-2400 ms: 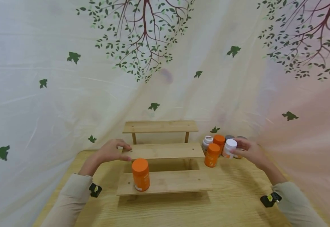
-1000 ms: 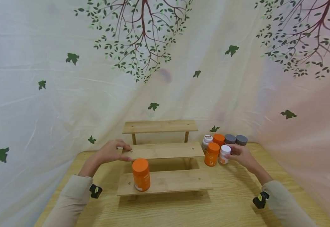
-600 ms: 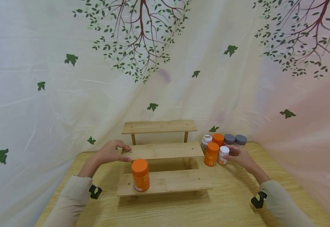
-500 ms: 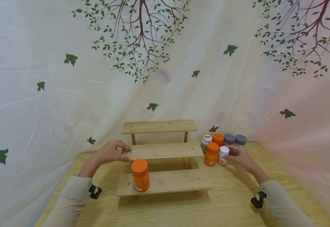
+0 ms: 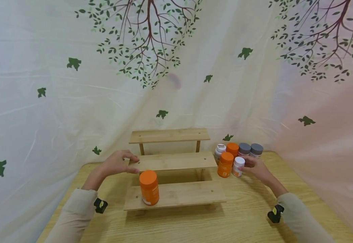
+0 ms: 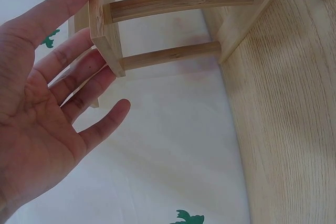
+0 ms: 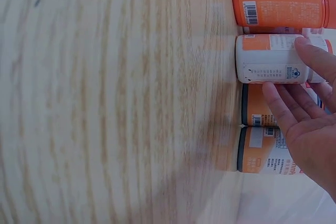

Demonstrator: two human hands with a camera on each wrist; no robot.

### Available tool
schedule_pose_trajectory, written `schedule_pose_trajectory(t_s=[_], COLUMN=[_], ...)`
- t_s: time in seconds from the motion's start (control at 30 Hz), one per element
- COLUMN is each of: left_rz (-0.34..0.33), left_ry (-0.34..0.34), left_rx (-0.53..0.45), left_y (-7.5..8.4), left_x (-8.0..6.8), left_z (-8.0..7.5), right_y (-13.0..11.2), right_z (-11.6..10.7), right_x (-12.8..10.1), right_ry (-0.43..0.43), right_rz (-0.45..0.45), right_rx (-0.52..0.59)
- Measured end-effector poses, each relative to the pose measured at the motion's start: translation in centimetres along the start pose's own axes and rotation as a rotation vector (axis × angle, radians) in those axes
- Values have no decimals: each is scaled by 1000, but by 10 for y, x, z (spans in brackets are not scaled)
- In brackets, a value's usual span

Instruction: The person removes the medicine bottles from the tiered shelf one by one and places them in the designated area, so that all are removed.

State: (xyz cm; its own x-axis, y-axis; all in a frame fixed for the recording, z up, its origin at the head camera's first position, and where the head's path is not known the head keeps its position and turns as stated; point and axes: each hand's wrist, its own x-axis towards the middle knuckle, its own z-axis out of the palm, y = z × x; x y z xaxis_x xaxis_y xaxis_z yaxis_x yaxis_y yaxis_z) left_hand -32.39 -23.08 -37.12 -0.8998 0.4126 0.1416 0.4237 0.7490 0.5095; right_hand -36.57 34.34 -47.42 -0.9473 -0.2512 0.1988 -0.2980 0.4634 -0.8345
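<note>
My right hand (image 5: 256, 169) holds a small white pill bottle (image 5: 238, 166) with a white cap, at the right of the wooden step rack. The right wrist view shows the thumb near the cap of this upright white bottle (image 7: 269, 66), its base at the tabletop. An orange bottle (image 5: 225, 165) stands close on its left. My left hand (image 5: 117, 164) grips the left end of the rack's middle shelf (image 5: 176, 161), thumb at the front edge. From the left wrist, fingers (image 6: 79, 66) show around the board's end. Another orange bottle (image 5: 149, 188) stands on the lowest shelf's left.
Behind the held bottle stand a white bottle (image 5: 220, 151), an orange bottle (image 5: 232, 148) and two grey-capped bottles, one at the far right (image 5: 256, 149). The top shelf (image 5: 170, 135) is near the leaf-patterned curtain (image 5: 118, 114). Wood-grain tabletop (image 5: 176, 226) spreads in front.
My right hand has brought the white bottle forward, left and down beside the front orange bottle, uncovering the grey-capped ones; lately it is nearly still. The left hand keeps its place on the rack.
</note>
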Motion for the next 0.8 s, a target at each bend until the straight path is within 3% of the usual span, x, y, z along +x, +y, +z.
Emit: schedule_pose_trajectory(t_s=[0.37, 0.8], left_rz=[-2, -15], left_ry=[-2, -1], left_rx=[10, 5], left_y=[1, 1], left_x=[-1, 0], left_z=[0, 0], right_y=[-2, -23], right_z=[1, -10], right_x=[-2, -5], right_ry=[13, 36], right_rz=[-14, -48], right_rx=[15, 61])
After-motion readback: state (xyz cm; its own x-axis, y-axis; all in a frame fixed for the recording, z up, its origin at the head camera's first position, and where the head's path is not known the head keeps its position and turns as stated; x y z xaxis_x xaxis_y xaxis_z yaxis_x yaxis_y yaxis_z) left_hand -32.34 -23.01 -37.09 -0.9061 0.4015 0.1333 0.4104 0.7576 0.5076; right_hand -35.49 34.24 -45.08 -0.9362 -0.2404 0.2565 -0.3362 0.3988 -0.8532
